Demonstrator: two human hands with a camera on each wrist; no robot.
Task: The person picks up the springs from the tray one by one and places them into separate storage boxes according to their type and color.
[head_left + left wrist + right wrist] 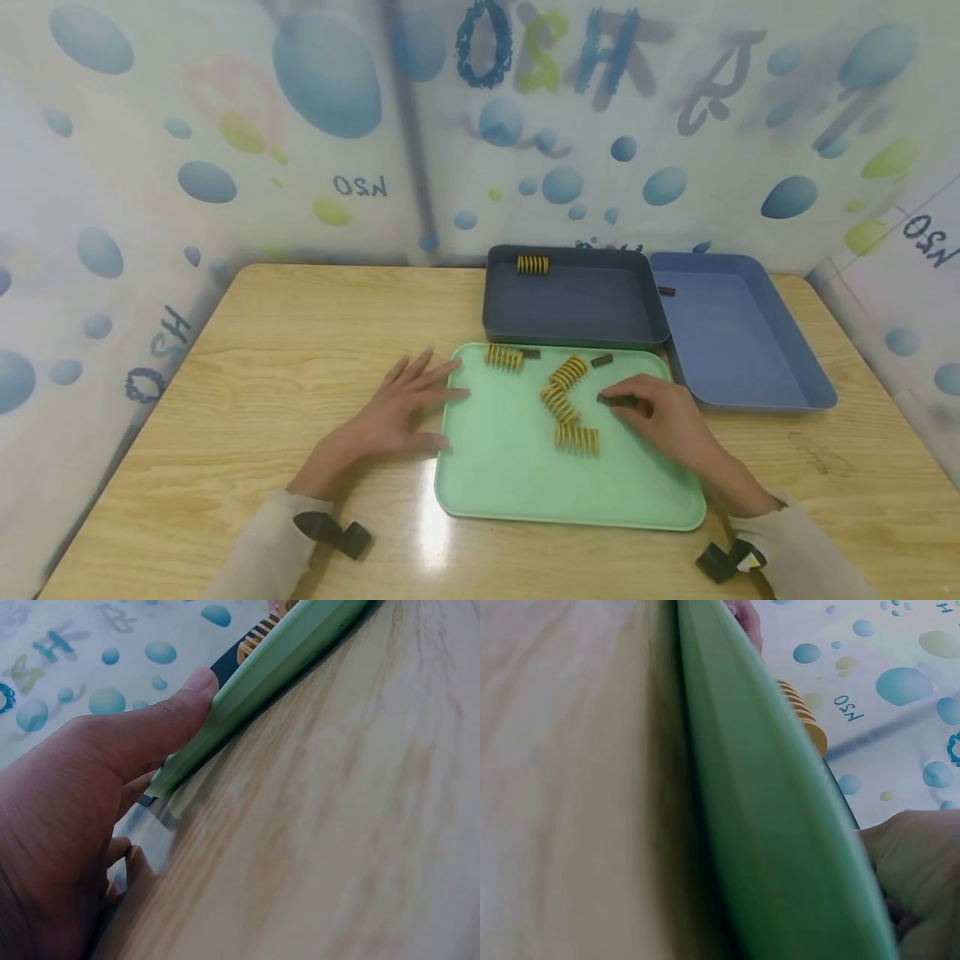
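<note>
In the head view, my right hand (pixel 667 418) is over the right part of a green tray (pixel 495 475), thumb and forefinger pinching a small dark spring (pixel 604 399). Part of that spring is hidden by the fingers. My left hand (pixel 390 414) lies at the tray's left edge with fingers spread, its thumb (pixel 199 681) touching the rim in the left wrist view. Yellow springs lie in the tray: one upper left (pixel 503 357), and a zigzag row ending in a lower spring (pixel 577 438). Two more small dark springs, one by the top rim (pixel 531 354) and another above my right fingers (pixel 602 361), lie there too.
Behind the green tray stands a dark blue-grey tray (pixel 577 315) holding one yellow spring (pixel 533 265). To its right, a lighter blue tray (pixel 750 350) has a small dark spring (pixel 667 292) at its left side. A patterned wall covering (pixel 450 167) rises behind the wooden table (pixel 330 333).
</note>
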